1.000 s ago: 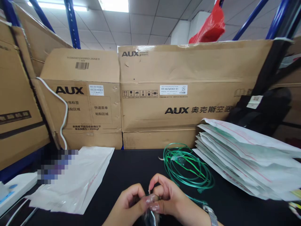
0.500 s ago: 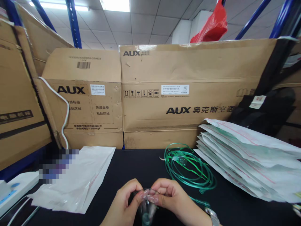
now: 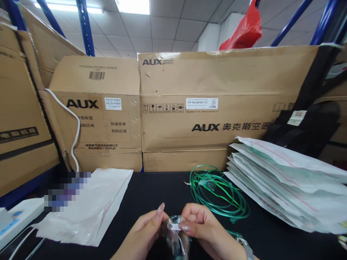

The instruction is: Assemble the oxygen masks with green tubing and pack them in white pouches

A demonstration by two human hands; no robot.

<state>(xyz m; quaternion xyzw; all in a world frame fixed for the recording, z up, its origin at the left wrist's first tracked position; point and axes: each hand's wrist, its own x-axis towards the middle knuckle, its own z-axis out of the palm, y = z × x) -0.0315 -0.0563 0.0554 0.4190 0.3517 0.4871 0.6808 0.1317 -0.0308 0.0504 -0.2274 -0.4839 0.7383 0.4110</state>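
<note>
Low in the middle of the head view both my hands grip a clear plastic mask [image 3: 175, 236]. My left hand [image 3: 142, 234] holds its left side, with one finger sticking up. My right hand [image 3: 207, 233] pinches a small white strip [image 3: 173, 226] on the mask's upper edge between thumb and fingers. Green tubing [image 3: 217, 193] lies coiled on the black table [image 3: 159, 191] just beyond my right hand, and a strand runs back toward the mask.
A stack of white sealed pouches [image 3: 282, 180] lies at the right. One flat white pouch [image 3: 89, 206] lies at the left, beside a white device [image 3: 16, 218] at the table's left edge. Large AUX cardboard boxes [image 3: 189, 108] wall off the back.
My hands have shifted slightly lower and apart. A left finger has lifted off the mask, and the white strip now shows at my right fingertips.
</note>
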